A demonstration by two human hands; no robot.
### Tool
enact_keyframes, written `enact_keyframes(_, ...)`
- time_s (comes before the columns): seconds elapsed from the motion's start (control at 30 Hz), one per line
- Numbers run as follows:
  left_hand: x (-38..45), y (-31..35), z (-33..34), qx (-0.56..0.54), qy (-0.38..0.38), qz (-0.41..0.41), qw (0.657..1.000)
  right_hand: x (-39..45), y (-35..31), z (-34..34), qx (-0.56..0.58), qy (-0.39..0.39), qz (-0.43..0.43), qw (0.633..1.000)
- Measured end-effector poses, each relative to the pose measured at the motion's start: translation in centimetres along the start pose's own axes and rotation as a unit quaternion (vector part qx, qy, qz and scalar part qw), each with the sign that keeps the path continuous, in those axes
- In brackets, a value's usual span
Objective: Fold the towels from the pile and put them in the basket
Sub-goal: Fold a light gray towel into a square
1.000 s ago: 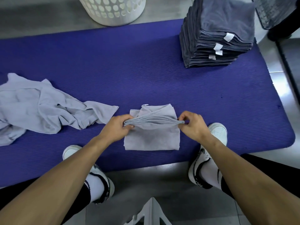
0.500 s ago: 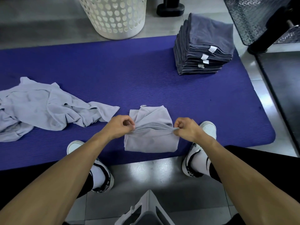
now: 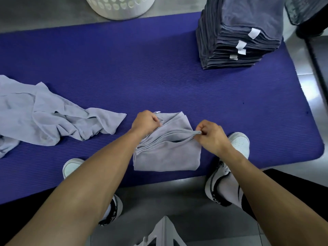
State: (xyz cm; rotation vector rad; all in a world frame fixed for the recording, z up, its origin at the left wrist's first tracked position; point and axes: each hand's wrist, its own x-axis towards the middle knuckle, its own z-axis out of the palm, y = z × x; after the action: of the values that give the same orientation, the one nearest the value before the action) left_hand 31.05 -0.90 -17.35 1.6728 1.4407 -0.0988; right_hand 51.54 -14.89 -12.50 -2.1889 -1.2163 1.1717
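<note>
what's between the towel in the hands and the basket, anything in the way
Nothing visible. Both hands, left and right, pinch the half-folded towel near the mat's near edge. The basket stands on the floor just past the far edge; only bare mat lies between. The dark stack sits off to the right, the crumpled towels to the left.

I'm seeing grey polished floor (image 3: 159, 197) running under everything, light glaring off tiles at right edge (image 3: 308, 96). Purple ribbed mat (image 3: 142, 71) is lying across floor, filling most of view. Dark patterned metal piece (image 3: 305, 9) is showing at top right corner, dark strip (image 3: 317, 55) running down right side. White plastic frame (image 3: 165, 233) is poking in at bottom centre.
</note>
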Motion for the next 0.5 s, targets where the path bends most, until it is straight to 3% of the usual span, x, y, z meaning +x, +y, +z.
enact_keyframes(0.37,0.8,-2.5,-1.0,-0.052,0.005,0.041,0.998,1.1,-1.0,0.7,0.043,-0.014,0.0,0.999)
enact_keyframes(0.5,1.2,-4.3,-2.9,-0.123,0.01,-0.026,0.992,2.3,-1.6,1.9,0.062,0.004,0.006,0.998)
